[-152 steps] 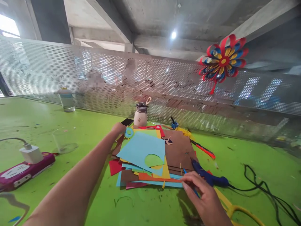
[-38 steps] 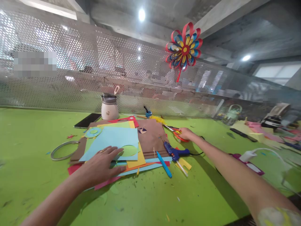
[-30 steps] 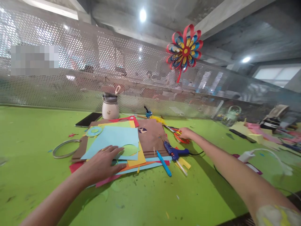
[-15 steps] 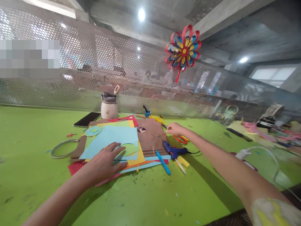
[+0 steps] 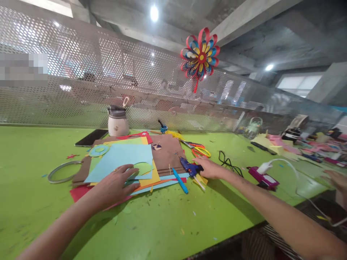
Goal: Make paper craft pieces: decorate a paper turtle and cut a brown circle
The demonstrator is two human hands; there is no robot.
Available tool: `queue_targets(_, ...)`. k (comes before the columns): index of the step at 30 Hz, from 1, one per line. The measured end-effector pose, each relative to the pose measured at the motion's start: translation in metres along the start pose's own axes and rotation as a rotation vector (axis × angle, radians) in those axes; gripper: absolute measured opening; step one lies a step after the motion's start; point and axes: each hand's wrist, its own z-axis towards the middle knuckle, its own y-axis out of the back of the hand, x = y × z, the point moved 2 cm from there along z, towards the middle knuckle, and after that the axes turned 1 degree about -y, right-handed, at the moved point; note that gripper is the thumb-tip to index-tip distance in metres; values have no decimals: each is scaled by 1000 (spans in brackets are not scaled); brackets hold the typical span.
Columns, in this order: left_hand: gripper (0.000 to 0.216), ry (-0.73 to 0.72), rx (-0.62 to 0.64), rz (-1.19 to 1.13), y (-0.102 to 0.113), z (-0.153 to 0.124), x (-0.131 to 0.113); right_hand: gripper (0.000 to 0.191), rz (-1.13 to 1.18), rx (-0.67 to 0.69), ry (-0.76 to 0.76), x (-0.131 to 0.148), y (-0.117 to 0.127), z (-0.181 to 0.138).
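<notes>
My left hand (image 5: 119,180) lies flat with fingers spread on a light blue sheet of paper (image 5: 119,159) that has a round hole cut in it. Yellow, orange and red sheets and brown card (image 5: 170,153) are stacked beneath. My right hand (image 5: 209,168) is at the handle of a blue hot glue gun (image 5: 189,167), its fingers curled around the handle's end; part of the grip is hidden. The gun rests on the table, nozzle to the left. A blue pen (image 5: 180,180) lies just left of it. Yellow-handled scissors (image 5: 204,151) lie beyond my right hand.
A phone (image 5: 91,138), a lidded cup (image 5: 118,124) and a ring (image 5: 51,177) are at left. A purple power strip (image 5: 261,178) with a white plug and cable is at right. Another person's hand (image 5: 336,180) shows at the right edge. A paper flower (image 5: 201,57) hangs above.
My right hand has moved from the scissors toward me to the glue gun's handle. My left hand stays on the paper. The view has turned right, and another person's hand has appeared.
</notes>
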Motion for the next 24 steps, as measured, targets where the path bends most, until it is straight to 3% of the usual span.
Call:
queue_targets(10,67,3,-48,22,7,1,-1,41,60,-177,-112,-37,-2,-39)
queue_targets(20,56,10,-51,38,11,1,2,37,51,-6,-56,-60,12,-39)
queue_targets(24,53,5,-59,36,13,-2,-2,64,34,35,-33,-64,17,-39)
